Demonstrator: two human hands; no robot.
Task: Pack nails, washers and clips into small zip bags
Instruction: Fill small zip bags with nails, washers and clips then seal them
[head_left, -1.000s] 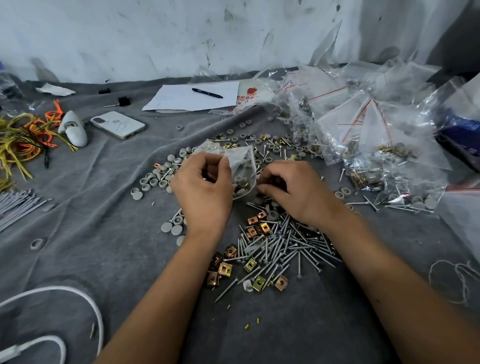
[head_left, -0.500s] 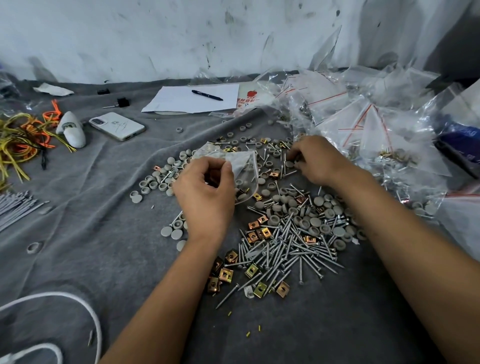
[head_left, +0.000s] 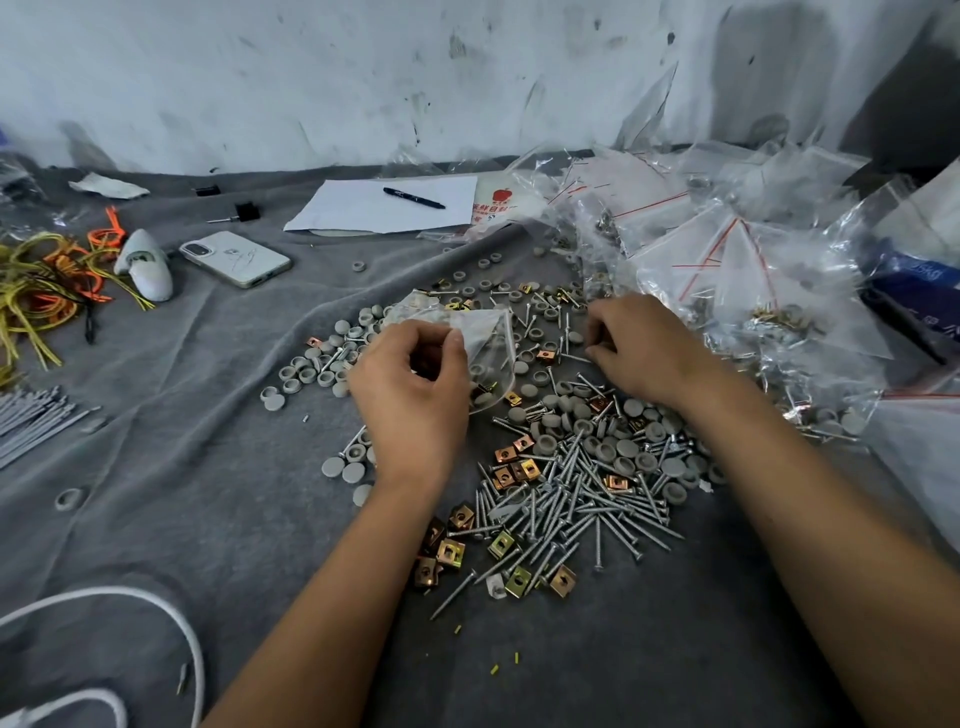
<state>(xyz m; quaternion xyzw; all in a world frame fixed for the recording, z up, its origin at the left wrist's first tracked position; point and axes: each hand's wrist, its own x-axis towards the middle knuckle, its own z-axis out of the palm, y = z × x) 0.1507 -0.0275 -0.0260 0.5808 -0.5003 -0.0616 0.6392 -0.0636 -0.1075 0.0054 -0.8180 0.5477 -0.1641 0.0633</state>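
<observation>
step: filling. left hand (head_left: 410, 395) pinches the open zip bag (head_left: 485, 358) above the counter (head_left: 208, 467); right hand (head_left: 641, 348), fingers curled, picks among loose washers (head_left: 597, 436); contents cannot be told. next: drop the pick into the bag mouth.

Grey washers (head_left: 550, 444), brass-gold clips (head_left: 451, 551), silvery nails (head_left: 582, 499)

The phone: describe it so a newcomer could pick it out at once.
Start at the white paper with the pen near the wall. Just left and nearer lies the phone, flat on the grey cloth beside a white pointed object. It alone is a flat pale rectangle.
</observation>
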